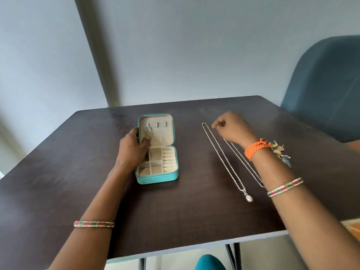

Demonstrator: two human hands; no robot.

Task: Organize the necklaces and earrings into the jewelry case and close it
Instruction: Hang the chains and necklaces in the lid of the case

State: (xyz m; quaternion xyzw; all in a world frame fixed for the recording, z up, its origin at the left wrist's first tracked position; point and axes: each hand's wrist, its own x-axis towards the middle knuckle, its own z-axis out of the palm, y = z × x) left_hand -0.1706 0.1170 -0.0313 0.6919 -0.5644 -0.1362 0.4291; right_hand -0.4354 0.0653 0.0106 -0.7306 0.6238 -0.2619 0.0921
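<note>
A small teal jewelry case (158, 178) lies open on the dark table, its beige lid upright with three small hook tabs. My left hand (134, 147) grips the lid's left edge, thumb pressed on the inside of the lid beside a small silver piece (149, 131) hanging there. A long silver necklace (224, 158) with an oval pendant (248, 197) stretches across the table to the right. My right hand (231, 127) is curled over the necklace's top end, fingertips pinched at the chain. A second chain strand (245, 164) runs under my right wrist.
The dark wooden table (78, 182) has its front edge close to me. A blue upholstered chair (327, 88) stands at the far right corner. A grey wall is behind. Bracelets sit on both my forearms, with an orange band on the right wrist.
</note>
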